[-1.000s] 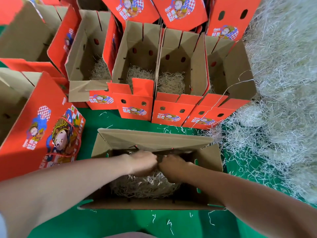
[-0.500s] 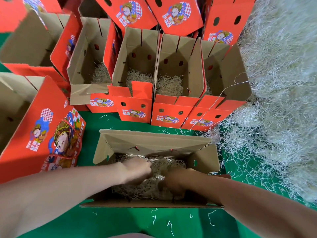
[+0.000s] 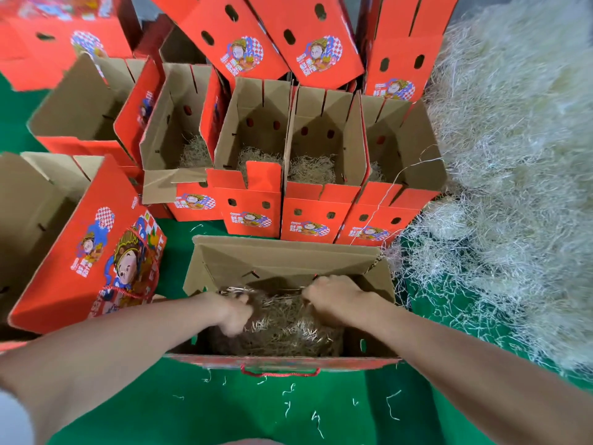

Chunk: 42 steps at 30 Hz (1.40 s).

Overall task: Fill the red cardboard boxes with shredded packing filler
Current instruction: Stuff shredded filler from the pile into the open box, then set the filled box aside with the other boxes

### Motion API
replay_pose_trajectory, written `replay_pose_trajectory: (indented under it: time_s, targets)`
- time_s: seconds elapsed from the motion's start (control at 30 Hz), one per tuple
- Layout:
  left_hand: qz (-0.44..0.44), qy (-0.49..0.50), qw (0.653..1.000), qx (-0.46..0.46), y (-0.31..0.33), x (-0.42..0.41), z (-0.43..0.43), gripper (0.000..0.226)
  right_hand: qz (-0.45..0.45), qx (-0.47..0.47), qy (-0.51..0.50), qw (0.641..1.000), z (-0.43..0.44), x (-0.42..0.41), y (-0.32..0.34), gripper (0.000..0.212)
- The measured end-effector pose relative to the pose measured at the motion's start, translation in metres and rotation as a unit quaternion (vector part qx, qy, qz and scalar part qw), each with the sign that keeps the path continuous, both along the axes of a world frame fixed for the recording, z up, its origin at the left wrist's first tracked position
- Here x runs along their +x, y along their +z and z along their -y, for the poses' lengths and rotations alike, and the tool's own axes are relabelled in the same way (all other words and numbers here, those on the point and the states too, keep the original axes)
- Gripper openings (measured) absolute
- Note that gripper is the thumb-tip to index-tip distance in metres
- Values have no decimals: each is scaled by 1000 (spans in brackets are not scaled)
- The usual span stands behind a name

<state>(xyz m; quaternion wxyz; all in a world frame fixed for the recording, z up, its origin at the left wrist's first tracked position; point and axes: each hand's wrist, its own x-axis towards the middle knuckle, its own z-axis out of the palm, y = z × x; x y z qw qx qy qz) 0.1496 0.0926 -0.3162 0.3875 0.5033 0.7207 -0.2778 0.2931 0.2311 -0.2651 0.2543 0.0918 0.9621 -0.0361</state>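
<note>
Now both hands are down inside the open red box: the right hand curls its fingers into the wad of shredded filler; the left hand is sunk in it too, its grip too blurred to tell. The wad lies between and under them, long axis running hand to hand. More would likely come from the loose filler heap, beyond the right hand.

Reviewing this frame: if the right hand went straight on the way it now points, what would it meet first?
Probably the shredded filler inside the open box. The right hand points down and leftward into that wad and seems to grip its edge already. Depth is unclear.
</note>
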Motion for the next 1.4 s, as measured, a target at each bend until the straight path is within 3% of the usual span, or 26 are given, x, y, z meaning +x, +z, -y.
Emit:
replay_pose_trajectory:
  time_s: [0.07, 0.1, 0.2, 0.27, 0.33, 0.37, 0.43, 0.53, 0.67, 0.8, 0.9, 0.97, 1.0, 1.07, 1.1, 1.13, 1.23, 1.3, 1.4]
  targets:
    - [24, -7, 997, -78, 2, 0, 6, 33, -68, -13, -9, 998, 2, 7, 15, 30]
    - [39, 13, 997, -61, 10, 1, 5, 32, -114, -20, -19, 993, 3, 10, 22, 29]
    - [33, -8, 998, 46, 32, 0, -7, 36, -288, -20, -40, 957, 6, 21, 45, 24]
    - [47, -6, 991, 125, 55, -1, -12, 37, -410, 25, -51, 910, 3, 24, 56, 24]
    - [78, 9, 977, 200, 77, -4, -10, 28, -471, 72, -79, 876, -4, 26, 63, 29]
    - [85, 18, 967, 238, 88, -4, -9, 25, -463, 88, -98, 876, -8, 26, 66, 32]
    - [74, 38, 949, 303, 100, -3, -2, 22, -367, 97, -131, 916, -22, 26, 68, 37]
    - [57, 75, 922, 375, 112, -1, 11, 18, -191, 51, -164, 966, -38, 22, 69, 21]
    - [54, 121, 915, 381, 122, 7, 23, 17, -210, 52, -179, 960, -47, 9, 67, 23]
    - [-63, 183, 890, 414, 133, 6, 29, 23, -233, 36, -210, 949, -43, -4, 66, 23]
    - [-190, 282, 807, 483, 122, 13, 35, 23, -244, -44, -229, 941, -44, -8, 67, 26]
    - [-202, 381, 730, 530, 109, 26, 35, 56, -224, -108, -231, 941, -52, -6, 69, 18]
    - [-159, 447, 689, 547, 105, 32, 33, 75, -202, -147, -250, 935, -56, -2, 69, 19]
    - [42, 603, 585, 541, 102, 44, 27, 103, -122, -260, -345, 894, -61, 10, 64, 40]
    - [152, 664, 524, 511, 102, 48, 22, 107, -85, -300, -380, 871, -60, 14, 62, 47]
    - [227, 704, 485, 466, 105, 53, 17, 104, -78, -320, -392, 859, -58, 15, 59, 48]
    - [236, 732, 475, 428, 120, 60, 9, 65, -141, -284, -361, 877, -50, 8, 61, 35]
    - [208, 731, 453, 466, 132, 58, 8, 46, -166, -284, -339, 881, -47, 4, 79, 26]
    - [173, 686, 426, 564, 160, 58, 4, 37, -208, -324, -340, 858, -50, 2, 112, 23]
